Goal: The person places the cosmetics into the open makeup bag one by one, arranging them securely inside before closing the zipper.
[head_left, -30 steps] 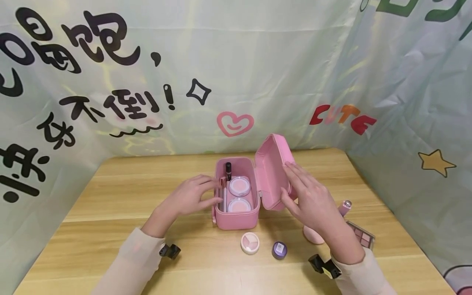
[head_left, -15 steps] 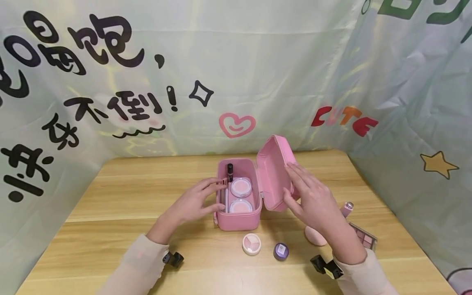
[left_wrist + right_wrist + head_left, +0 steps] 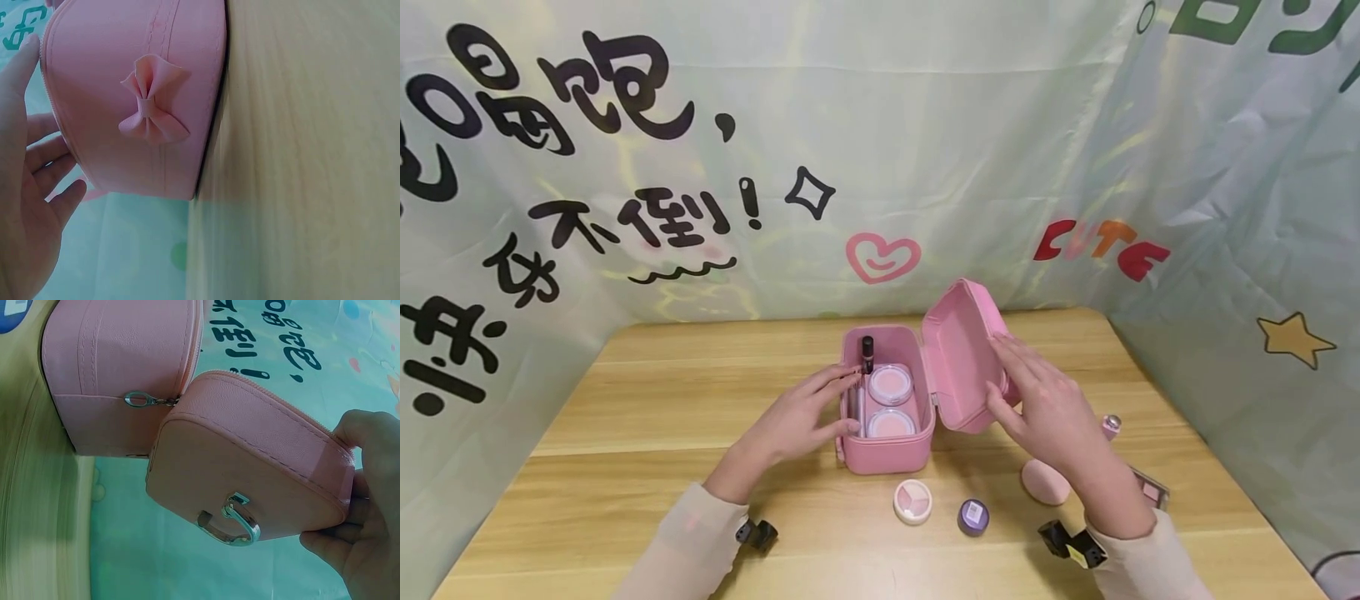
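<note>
A pink makeup case (image 3: 887, 457) with a bow (image 3: 147, 107) on its side stands with its lid (image 3: 962, 367) swung out to the right. In it lie two round compacts (image 3: 891, 385), a black-capped tube (image 3: 867, 350) and slim items partly hidden by fingers. My left hand (image 3: 797, 417) rests at the case's left rim, fingertips just over the edge and thumb apart from them. My right hand (image 3: 1052, 408) holds the outer end of the lid, thumb on its zipped edge and fingers behind, as the right wrist view shows. A silver handle (image 3: 234, 525) sits on the lid.
On the wooden table (image 3: 685, 392), before the case, lie a tri-colour round pan (image 3: 913, 502) and a purple-lidded jar (image 3: 973, 517). A pink oval item (image 3: 1045, 482), a pink tube (image 3: 1111, 426) and a palette (image 3: 1152, 490) are near my right forearm. A printed cloth (image 3: 962, 125) hangs behind.
My right hand and the lid have shifted slightly right, the lid leaning a little farther out. My left hand has slid slightly toward the case and stays at its rim. The view has shifted a little.
</note>
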{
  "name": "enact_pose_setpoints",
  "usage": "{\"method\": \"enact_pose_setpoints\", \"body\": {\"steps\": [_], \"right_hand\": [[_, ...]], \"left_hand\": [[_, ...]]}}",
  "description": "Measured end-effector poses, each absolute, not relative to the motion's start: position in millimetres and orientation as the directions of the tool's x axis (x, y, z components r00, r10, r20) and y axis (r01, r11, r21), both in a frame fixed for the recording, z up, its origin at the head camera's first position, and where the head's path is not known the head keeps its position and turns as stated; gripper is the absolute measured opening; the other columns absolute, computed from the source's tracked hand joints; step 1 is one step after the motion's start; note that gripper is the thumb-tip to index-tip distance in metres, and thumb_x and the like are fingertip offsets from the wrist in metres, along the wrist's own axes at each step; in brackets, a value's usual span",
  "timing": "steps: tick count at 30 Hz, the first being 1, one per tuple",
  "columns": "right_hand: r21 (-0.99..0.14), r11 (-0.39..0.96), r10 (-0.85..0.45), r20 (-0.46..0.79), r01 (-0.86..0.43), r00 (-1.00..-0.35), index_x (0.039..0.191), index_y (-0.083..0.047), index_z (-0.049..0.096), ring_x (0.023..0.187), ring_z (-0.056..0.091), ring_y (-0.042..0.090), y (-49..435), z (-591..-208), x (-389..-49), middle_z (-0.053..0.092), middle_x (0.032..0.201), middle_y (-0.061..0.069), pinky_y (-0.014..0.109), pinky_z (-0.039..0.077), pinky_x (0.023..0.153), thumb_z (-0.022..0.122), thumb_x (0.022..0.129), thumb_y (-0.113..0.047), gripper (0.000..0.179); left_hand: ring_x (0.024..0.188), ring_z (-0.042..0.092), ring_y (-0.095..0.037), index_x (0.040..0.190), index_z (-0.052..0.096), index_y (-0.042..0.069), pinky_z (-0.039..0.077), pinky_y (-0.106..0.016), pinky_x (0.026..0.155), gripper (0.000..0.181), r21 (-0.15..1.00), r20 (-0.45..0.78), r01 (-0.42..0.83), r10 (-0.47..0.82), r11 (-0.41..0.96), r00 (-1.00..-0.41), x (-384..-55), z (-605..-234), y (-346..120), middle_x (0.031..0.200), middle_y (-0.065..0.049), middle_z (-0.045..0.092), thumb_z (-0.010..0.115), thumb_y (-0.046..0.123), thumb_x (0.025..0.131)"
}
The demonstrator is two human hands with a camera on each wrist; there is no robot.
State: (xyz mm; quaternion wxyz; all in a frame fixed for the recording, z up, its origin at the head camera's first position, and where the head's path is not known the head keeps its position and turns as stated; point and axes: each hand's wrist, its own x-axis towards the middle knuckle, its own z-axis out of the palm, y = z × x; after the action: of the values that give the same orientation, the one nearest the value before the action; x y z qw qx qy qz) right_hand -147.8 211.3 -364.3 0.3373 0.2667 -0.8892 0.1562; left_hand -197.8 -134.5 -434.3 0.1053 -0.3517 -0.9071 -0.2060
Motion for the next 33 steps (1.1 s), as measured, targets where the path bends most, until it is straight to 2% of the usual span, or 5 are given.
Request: {"method": "enact_pose_setpoints", "body": {"steps": [4, 8, 17, 29, 33], "right_hand": [[-0.114, 0.817, -0.356, 0.671, -0.565, -0.650, 0.136, 0.000, 0.055, 0.114, 0.059, 0.041, 213.6, -364.3, -148.4, 0.060, 0.129, 0.021, 0.058, 0.055, 0.079, 0.060, 0.085, -0.023, 0.056], [-0.140, 0.840, -0.331, 0.635, -0.525, -0.698, 0.137, 0.000, 0.053, 0.111, 0.060, 0.042, 216.1, -362.7, -147.8, 0.059, 0.130, 0.023, 0.058, 0.055, 0.077, 0.062, 0.086, -0.020, 0.056], [-0.157, 0.860, -0.328, 0.560, -0.486, -0.761, 0.139, 0.002, 0.050, 0.114, 0.057, 0.044, 218.6, -359.0, -144.4, 0.056, 0.133, 0.024, 0.061, 0.052, 0.083, 0.068, 0.088, -0.024, 0.060], [-0.120, 0.860, -0.350, 0.568, -0.496, -0.745, 0.134, -0.001, 0.056, 0.119, 0.054, 0.043, 212.8, -357.3, -139.8, 0.053, 0.138, 0.021, 0.062, 0.050, 0.087, 0.075, 0.085, -0.028, 0.059], [-0.097, 0.846, -0.367, 0.607, -0.524, -0.705, 0.132, -0.001, 0.059, 0.121, 0.053, 0.042, 211.3, -355.9, -137.9, 0.054, 0.136, 0.019, 0.061, 0.048, 0.091, 0.074, 0.085, -0.029, 0.057]], "left_hand": [[0.139, 0.037, -0.030, 0.148, 0.044, 0.015, 0.038, -0.052, 0.108, 0.074, 0.289, 0.343, 0.688, 0.599, 0.665, -0.723, -196.3, -435.6, -134.7, 0.153, -0.006, 0.039, 0.052, 0.063, 0.093], [0.139, 0.036, -0.031, 0.150, 0.042, 0.017, 0.039, -0.053, 0.106, 0.074, 0.260, 0.351, 0.704, 0.615, 0.661, -0.707, -195.4, -436.8, -134.7, 0.154, -0.004, 0.038, 0.049, 0.064, 0.093], [0.140, 0.035, -0.026, 0.148, 0.044, 0.013, 0.040, -0.049, 0.107, 0.077, 0.196, 0.366, 0.718, 0.630, 0.668, -0.685, -193.5, -437.7, -135.1, 0.155, -0.002, 0.035, 0.043, 0.067, 0.094], [0.138, 0.038, -0.028, 0.146, 0.045, 0.005, 0.027, -0.042, 0.116, 0.084, -0.010, 0.372, 0.752, 0.700, 0.660, -0.609, -195.0, -433.8, -136.6, 0.151, -0.009, 0.042, 0.025, 0.069, 0.096], [0.137, 0.040, -0.029, 0.145, 0.047, 0.004, 0.025, -0.042, 0.117, 0.084, -0.039, 0.373, 0.755, 0.711, 0.655, -0.597, -195.6, -432.7, -135.7, 0.149, -0.012, 0.045, 0.023, 0.069, 0.097]]}}
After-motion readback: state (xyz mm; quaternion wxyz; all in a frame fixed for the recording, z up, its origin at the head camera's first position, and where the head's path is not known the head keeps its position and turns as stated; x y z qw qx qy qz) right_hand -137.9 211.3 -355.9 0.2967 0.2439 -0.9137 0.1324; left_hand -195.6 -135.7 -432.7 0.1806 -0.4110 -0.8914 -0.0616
